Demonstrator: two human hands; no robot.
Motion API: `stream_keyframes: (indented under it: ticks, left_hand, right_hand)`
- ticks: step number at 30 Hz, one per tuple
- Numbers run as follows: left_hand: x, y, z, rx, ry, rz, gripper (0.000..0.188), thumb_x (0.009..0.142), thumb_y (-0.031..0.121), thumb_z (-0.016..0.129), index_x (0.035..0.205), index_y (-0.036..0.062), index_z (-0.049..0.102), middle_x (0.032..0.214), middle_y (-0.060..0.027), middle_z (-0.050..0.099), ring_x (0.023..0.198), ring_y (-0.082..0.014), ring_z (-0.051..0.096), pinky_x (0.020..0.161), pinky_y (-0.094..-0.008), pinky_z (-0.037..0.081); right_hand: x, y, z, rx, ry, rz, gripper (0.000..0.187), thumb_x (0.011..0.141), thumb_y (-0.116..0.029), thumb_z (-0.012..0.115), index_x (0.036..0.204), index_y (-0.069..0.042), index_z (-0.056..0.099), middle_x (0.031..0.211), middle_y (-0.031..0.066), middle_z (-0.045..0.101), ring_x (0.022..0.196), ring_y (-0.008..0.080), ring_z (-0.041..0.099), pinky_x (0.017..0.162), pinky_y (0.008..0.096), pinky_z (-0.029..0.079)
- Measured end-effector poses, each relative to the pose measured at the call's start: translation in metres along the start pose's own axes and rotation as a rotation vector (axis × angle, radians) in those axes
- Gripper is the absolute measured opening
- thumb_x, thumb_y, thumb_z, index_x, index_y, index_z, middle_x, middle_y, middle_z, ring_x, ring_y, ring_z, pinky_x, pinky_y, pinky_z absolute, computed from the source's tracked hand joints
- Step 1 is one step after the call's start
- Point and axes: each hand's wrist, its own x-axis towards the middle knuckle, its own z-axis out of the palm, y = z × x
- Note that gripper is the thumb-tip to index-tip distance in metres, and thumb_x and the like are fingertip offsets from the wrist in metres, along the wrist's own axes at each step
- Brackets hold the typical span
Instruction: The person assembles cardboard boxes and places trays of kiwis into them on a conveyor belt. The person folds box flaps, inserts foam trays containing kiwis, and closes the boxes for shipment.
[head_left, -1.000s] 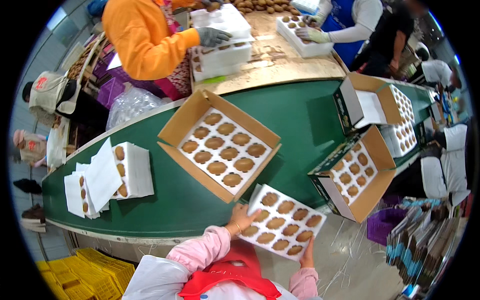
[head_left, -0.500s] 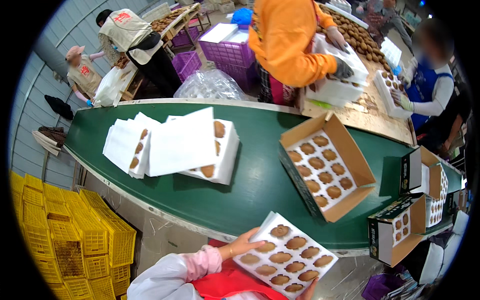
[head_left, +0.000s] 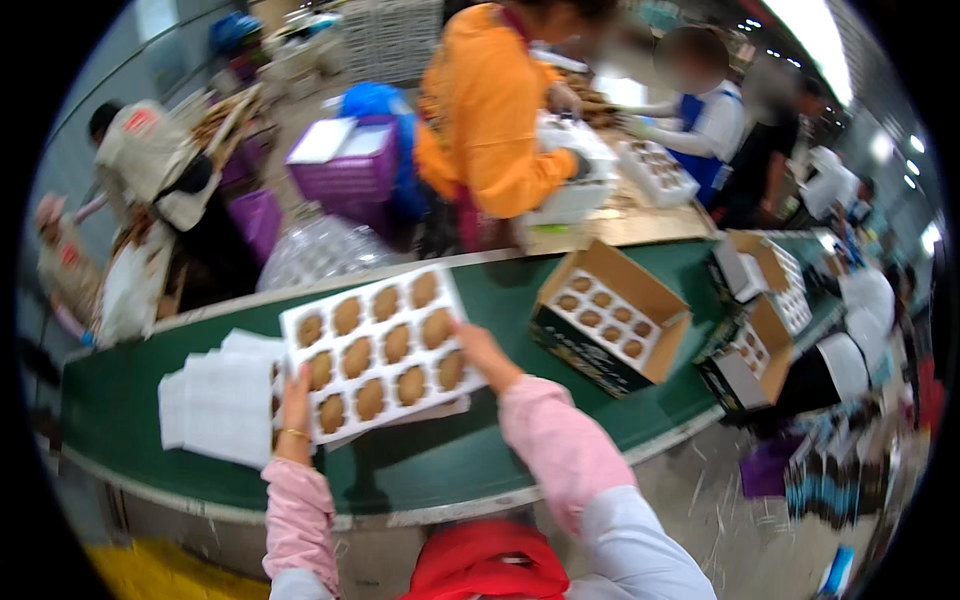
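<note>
Both my hands hold a white foam tray of brown kiwifruit, tilted toward me, over the green conveyor belt. My left hand grips its near left edge. On the opposite side, my right hand has hold of the right edge, fingers partly hidden behind it. Below the tray a white sheet pokes out; what lies under it is mostly hidden. To the left, thin white sheets are spread on another fruit tray, of which only a sliver shows.
An open cardboard box with a filled tray stands on the belt to the right, with more open boxes beyond. Across the belt, a person in an orange top handles white trays. Purple crates stand behind.
The fruit tray has gone from close against my body to above the belt's left part, over the stack there. My arms now reach forward, and the view has shifted.
</note>
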Motion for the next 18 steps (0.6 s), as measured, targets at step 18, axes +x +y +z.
stream_keyframes:
  ticks: [18]
  left_hand:
    - [-0.034, -0.107, 0.445, 1.411, -1.04, 1.177, 0.044, 0.059, 0.023, 0.073, 0.099, 0.01, 0.058, 0.095, -0.012, 0.059, 0.094, -0.0287, 0.055, 0.081, -0.042, 0.043]
  right_hand:
    - [-0.302, 0.025, -0.528, -1.488, 1.037, 0.123, 0.052, 0.06, -0.013, 0.071, 0.108, -0.007, 0.052, 0.112, 0.0156, 0.05, 0.108, 0.0325, 0.045, 0.09, 0.0405, 0.037]
